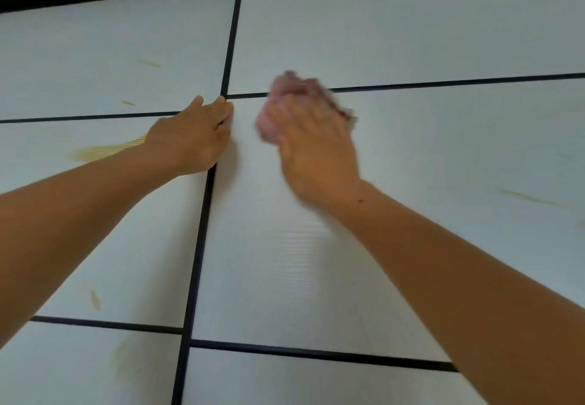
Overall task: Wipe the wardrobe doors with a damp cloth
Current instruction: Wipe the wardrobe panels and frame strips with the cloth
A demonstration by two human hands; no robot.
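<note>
Low in the near view, two bare forearms (79, 214) are reaching up to the wardrobe doors (285, 262). At the dark upright seam (199, 246), the left hand (193, 138) is hooking its fingers (226, 110) round the edge of the right door (411, 151). Just right of it, the blurred right hand (313, 151) is clutching a pink cloth (269, 122), pressing it against that door at a black cross strip (443, 83). Yellowish smears (104, 151) are marking the left door (126, 278).
</note>
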